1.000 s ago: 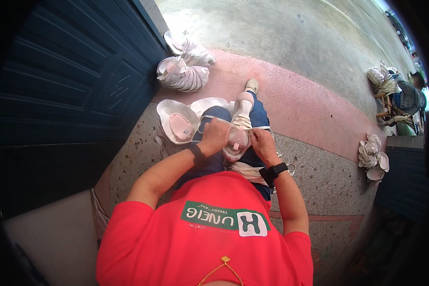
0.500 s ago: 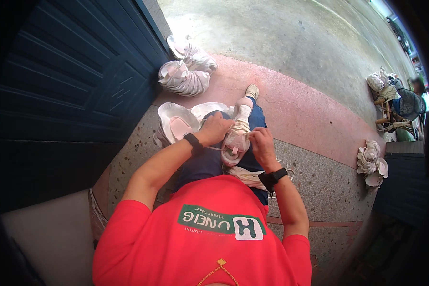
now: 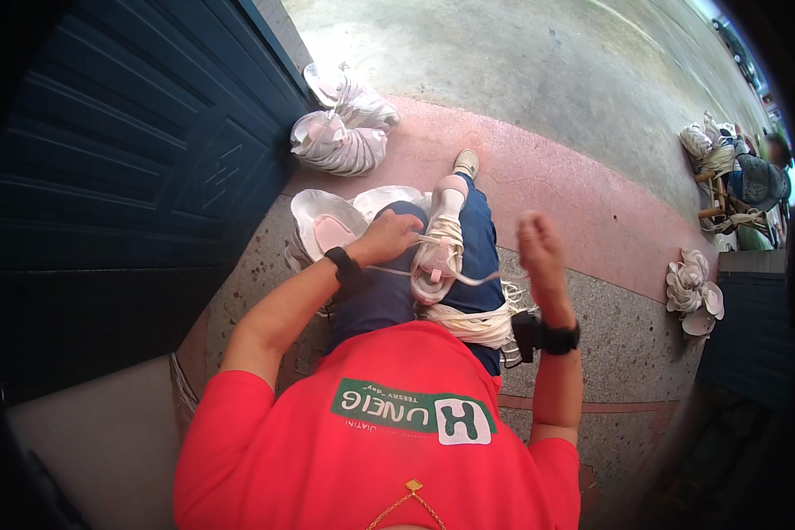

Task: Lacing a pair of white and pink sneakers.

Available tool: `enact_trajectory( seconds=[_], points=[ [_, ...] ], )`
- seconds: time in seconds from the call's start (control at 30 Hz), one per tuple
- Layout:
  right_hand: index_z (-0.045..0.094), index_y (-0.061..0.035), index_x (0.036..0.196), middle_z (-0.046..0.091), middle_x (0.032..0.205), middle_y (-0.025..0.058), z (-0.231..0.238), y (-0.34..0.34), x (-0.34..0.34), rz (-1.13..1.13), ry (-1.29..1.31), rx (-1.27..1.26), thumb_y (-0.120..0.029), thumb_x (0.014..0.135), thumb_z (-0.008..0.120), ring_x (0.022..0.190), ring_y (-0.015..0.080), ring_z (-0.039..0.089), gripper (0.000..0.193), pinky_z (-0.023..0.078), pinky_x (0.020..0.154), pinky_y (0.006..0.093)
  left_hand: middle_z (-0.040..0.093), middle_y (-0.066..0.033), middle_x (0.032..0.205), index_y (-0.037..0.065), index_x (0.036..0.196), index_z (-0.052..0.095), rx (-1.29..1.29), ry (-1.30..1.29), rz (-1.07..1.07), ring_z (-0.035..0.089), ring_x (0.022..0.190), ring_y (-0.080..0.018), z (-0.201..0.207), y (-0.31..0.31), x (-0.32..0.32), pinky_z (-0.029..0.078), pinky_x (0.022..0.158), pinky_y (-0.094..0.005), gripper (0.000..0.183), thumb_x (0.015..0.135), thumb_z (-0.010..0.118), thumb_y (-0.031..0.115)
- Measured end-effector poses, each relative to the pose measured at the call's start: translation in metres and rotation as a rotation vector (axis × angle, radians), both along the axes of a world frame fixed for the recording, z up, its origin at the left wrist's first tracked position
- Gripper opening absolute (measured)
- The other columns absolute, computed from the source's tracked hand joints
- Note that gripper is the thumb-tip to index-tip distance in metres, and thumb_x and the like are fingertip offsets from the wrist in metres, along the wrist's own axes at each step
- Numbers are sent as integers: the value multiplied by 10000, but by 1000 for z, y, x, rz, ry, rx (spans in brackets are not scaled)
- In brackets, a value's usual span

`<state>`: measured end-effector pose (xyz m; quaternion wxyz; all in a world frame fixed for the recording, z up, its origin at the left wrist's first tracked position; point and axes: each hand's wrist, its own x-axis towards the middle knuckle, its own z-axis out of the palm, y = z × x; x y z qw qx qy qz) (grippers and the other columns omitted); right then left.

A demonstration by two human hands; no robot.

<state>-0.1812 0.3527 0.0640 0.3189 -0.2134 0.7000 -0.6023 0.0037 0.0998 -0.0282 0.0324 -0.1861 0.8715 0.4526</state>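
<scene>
Both hands flanked the white-and-pink shoe upper point(image 3: 436, 256), which lay over the trouser legs point(image 3: 479, 228) at the centre of the frame, its opening toward the lower edge. To its left, the left hand point(image 3: 394, 237) was bent inward, fingertips pinched on the lace point(image 3: 425, 239) beside the eyelets. The right hand point(image 3: 541, 256) stood raised and well apart, right of centre, its fingers close together; whether they gripped anything I could not tell. From the upper, a loose tail point(image 3: 479, 281) trailed rightward over the thigh, toward that hand. The likeliest trouble seemed slack: with the pull uneven between the two sides, the strands could slip back through the eyelets or end up unequal in length. Just below, the hank of cream laces point(image 3: 473, 327) sprawled near that tail, so a careless sweep might have snagged it and caused a tangle. The upper's perch was a weakness too, since nothing visible but the legs bore it, and a hard tug or shifted knee could have tipped it. Near the left knee, the pale uppers point(image 3: 311, 215) left of centre might have been knocked by a wide elbow.
</scene>
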Motion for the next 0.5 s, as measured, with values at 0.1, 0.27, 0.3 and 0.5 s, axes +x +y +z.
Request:
enact_trajectory(
  seconds=[0.1, 0.27, 0.3, 0.5],
  points=[
    [702, -30, 995, 685, 833, 52, -87, -25, 37, 209, 138, 163, -224, 1026, 612, 751, 207, 662, 216, 535, 646, 380, 733, -150, 892, -23, 1159, 710, 277, -7, 126, 713, 763, -256, -3, 1, 1, 579, 745, -370, 297, 924, 661, 151],
    [730, -82, 929, 723, 789, 178, -124, -58, 79, 321, 582, 459, -268, 952, 625, 768, 378, 727, 215, 572, 686, 468, 680, -33, 871, -23, 1293, 636, 608, -50, 284, 637, 793, -99, -8, 1, 4, 533, 729, -265, 363, 964, 649, 128],
    [715, -73, 941, 724, 788, 168, -121, -63, 83, 344, 665, 496, -266, 954, 629, 758, 372, 730, 212, 574, 670, 466, 675, -22, 875, -17, 1306, 630, 622, -52, 292, 627, 800, -88, -7, 1, 5, 525, 733, -253, 369, 969, 652, 133],
    [653, -60, 904, 727, 780, 150, -137, -85, 97, 375, 1015, 585, -244, 938, 639, 706, 349, 743, 188, 587, 602, 458, 668, -21, 899, -13, 1315, 618, 700, -62, 345, 621, 822, -80, -5, 1, 2, 517, 747, -241, 376, 969, 655, 130]
  ],
)
